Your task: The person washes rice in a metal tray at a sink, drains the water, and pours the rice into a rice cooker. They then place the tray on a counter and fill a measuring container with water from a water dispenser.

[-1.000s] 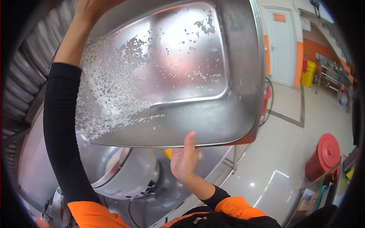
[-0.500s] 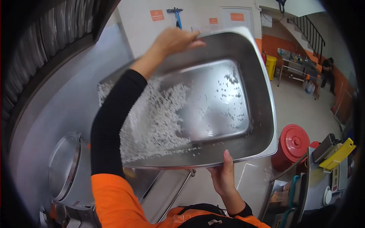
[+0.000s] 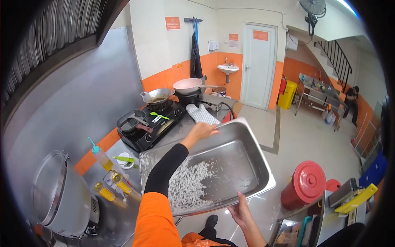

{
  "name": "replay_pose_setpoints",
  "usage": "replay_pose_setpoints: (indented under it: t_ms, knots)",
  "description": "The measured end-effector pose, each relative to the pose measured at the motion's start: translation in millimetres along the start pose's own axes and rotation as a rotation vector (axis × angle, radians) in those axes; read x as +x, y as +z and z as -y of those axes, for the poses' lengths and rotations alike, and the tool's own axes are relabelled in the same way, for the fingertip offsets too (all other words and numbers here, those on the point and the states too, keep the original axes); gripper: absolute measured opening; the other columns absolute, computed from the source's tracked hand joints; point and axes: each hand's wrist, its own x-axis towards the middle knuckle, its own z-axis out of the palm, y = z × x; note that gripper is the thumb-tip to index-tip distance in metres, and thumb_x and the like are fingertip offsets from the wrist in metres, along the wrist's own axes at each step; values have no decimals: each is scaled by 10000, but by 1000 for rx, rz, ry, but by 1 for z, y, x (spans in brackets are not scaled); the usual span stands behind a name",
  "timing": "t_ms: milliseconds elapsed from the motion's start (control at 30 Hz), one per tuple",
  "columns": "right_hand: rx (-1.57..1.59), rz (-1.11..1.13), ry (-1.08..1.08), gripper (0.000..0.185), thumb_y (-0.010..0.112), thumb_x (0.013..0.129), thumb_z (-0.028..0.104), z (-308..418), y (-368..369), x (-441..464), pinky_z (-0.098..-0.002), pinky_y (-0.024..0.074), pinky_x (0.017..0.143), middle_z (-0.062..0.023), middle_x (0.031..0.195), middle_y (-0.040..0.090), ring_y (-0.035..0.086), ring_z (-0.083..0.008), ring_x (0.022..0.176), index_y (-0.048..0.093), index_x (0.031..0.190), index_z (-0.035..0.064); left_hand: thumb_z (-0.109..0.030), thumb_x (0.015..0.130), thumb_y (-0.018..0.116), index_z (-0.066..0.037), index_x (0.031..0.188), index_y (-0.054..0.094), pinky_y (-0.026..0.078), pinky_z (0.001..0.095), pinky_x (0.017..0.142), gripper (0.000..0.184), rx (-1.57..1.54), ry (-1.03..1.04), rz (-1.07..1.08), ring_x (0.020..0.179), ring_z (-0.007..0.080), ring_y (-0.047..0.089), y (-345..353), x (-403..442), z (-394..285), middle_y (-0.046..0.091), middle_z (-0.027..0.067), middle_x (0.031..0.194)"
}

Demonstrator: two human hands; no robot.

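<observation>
A deep rectangular steel food pan is held out in front of me, tilted down toward the left. White rice-like grains cover its left part, with a few scattered on the bare right side. My left hand reaches across the pan and is closed on its far rim. My right hand grips the near rim, thumb on top and fingers underneath. My left forearm hides part of the pan's left end.
Left of the pan stand a large metal cooker, squeeze bottles and a gas stove with pans. An oven mitt lies behind it. A red lidded bin is at right. A person sits far back.
The pan has dropped lower and sits farther from my view, bringing the stove and bottles into sight. Both hands still grip its rims. Grains remain gathered at the left.
</observation>
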Motion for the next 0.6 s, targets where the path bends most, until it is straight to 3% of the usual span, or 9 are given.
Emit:
replay_pose_setpoints:
  t_ms: [167, 267, 433, 600]
  knots:
    - [-116, 18, 162, 414, 530, 806, 421, -75, 194, 73, -208, 493, 658, -58, 830, 578, 575, -125, 732, 523, 963, 38, -527, 797, 430, -112, 739, 536, 371, 326, 326, 432, 27, -118, 54, 364, 244, 520, -17, -134, 209, 476, 87, 401]
    - [-170, 43, 220, 426, 539, 796, 435, -61, 205, 118, -209, 483, 683, -52, 846, 573, 568, -122, 753, 520, 980, 51, -539, 790, 431, -122, 760, 568, 375, 327, 336, 440, 73, -190, 158, 375, 243, 528, 7, -149, 234, 493, 86, 415]
    - [-220, 129, 378, 541, 566, 775, 434, -37, 230, 198, -249, 421, 834, -94, 1042, 484, 485, -147, 941, 429, 1115, 36, -560, 783, 415, -156, 739, 596, 369, 296, 338, 445, 163, -269, 321, 384, 208, 542, 45, -168, 288, 520, 58, 429]
    - [-239, 193, 501, 553, 575, 768, 446, -21, 247, 264, -253, 423, 832, -74, 1015, 496, 489, -147, 908, 432, 1117, 41, -527, 793, 439, -126, 708, 558, 382, 306, 362, 427, 190, -307, 399, 382, 203, 538, 74, -189, 329, 509, 58, 419]
